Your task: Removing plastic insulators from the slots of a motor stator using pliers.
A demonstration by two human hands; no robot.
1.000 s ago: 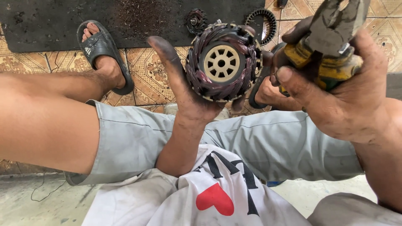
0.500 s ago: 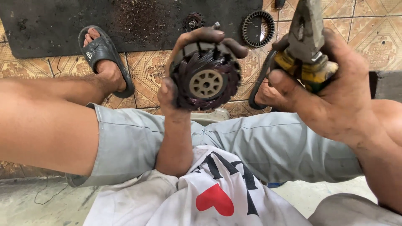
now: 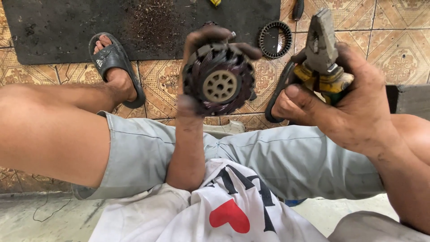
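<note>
— From my seat, what blocks the hands?

— I see the wound motor core (image 3: 219,80) and the pliers (image 3: 323,58) raised side by side, with a narrow gap between. Below them the knees and shorts (image 3: 286,157) fill the middle.

— Any open floor?

— The black mat (image 3: 89,22) beyond is mostly bare; a ring-shaped part (image 3: 275,39) lies at its right edge, a sandalled foot (image 3: 117,71) at its left.
</note>
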